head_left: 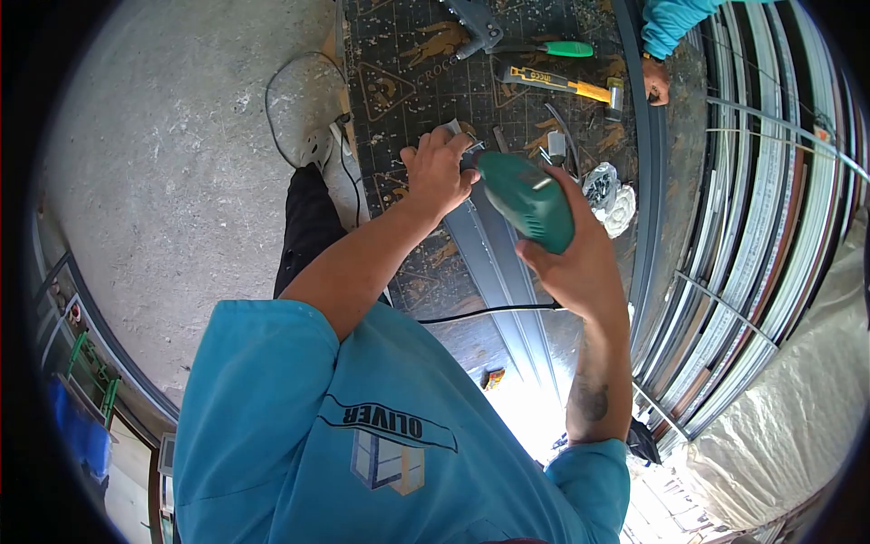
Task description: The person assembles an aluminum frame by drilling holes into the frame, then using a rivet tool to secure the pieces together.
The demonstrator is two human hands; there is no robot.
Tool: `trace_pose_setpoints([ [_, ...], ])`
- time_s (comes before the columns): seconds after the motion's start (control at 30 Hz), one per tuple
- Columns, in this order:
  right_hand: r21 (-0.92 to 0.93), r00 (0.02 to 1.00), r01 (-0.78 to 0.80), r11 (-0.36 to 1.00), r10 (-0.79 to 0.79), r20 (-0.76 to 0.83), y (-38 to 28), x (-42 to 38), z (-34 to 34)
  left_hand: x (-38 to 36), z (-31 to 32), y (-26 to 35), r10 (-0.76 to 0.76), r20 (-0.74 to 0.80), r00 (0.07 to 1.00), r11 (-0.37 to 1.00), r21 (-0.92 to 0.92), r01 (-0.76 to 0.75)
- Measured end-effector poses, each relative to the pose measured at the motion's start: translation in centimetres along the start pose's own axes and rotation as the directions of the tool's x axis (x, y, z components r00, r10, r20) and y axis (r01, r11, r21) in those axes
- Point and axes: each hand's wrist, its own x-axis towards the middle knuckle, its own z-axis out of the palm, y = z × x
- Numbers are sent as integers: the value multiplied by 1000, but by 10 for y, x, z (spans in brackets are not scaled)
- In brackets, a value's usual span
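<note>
My right hand is wrapped around the body of a green power drill, whose front end points at my left hand. My left hand grips the end of a long grey metal profile, close to the drill's nose. A small light metal piece shows by its fingertips; its exact form is partly hidden. The drill's tip and the contact point cannot be made out. From the drill's grip a black cord runs off to the left.
On the dark workbench lie a hammer, a green-handled tool, a rivet gun and a plastic bag. Another person's hand rests on a long dark profile. Racked profiles stand to the right.
</note>
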Motion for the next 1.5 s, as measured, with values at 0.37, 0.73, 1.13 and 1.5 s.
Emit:
trace_pose_setpoints([
  [0.37,-30,999,31,999,-29,43,-4,3,-7,0,1,-2,8,-2,1000,1000,-28,-8],
  [0.73,-20,999,42,999,-42,7,-4,3,-6,0,3,-4,36,-4,999,999,11,-36],
  [1.13,-57,999,41,998,-39,30,-1,2,-7,-1,10,-9,83,-47,995,995,64,-80],
  [1.5,-118,995,-51,992,61,79,-10,2,-7,0,11,-11,76,-43,996,995,66,-73],
])
